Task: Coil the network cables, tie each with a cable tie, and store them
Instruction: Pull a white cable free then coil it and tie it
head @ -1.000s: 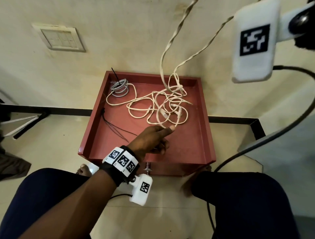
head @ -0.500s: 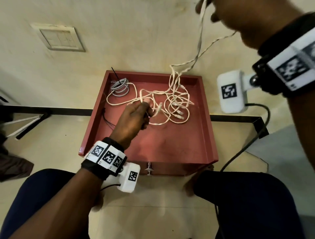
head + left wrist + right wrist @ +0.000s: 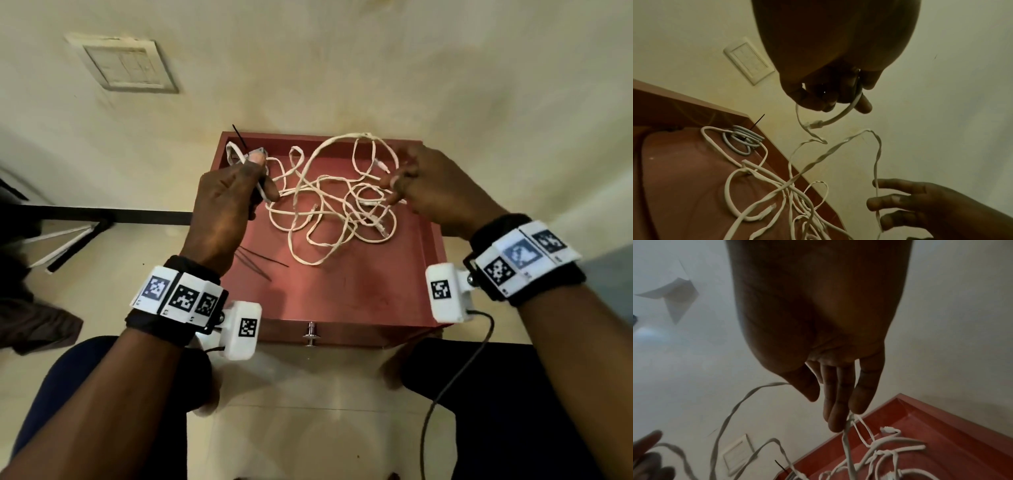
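With my right hand (image 3: 435,188) lowered from overhead, spread fingers (image 3: 900,199) threading the white network cable (image 3: 329,205) tangled in the red drawer (image 3: 342,294), my left hand (image 3: 226,202) pinches it near one end, far left, ready to coil.

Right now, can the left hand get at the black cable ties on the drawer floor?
Probably yes: the cable ties lie uncovered just by the left hand, no cable across them. But that hand grips the white cable, so it would need to let go first.
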